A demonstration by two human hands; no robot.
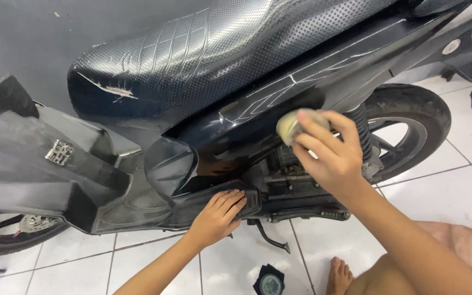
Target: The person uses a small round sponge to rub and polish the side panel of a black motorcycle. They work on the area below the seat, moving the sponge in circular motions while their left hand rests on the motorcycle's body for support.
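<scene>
A black scooter stands side-on in front of me, with a textured black seat (203, 49) that has a small tear near its front. My right hand (329, 153) presses a round yellowish sponge pad (289, 127) against the glossy black side panel (258, 104) below the seat. My left hand (218, 216) rests flat, fingers together, on the black footboard trim (192, 199) lower down. The engine parts sit in shadow behind my right hand.
The rear wheel (411, 131) is at the right and part of the front wheel (6, 229) at the lower left. A side stand (271, 240) reaches the white tiled floor (443, 191). A small round tin on a dark cloth (270, 283) lies by my bare foot (338, 276).
</scene>
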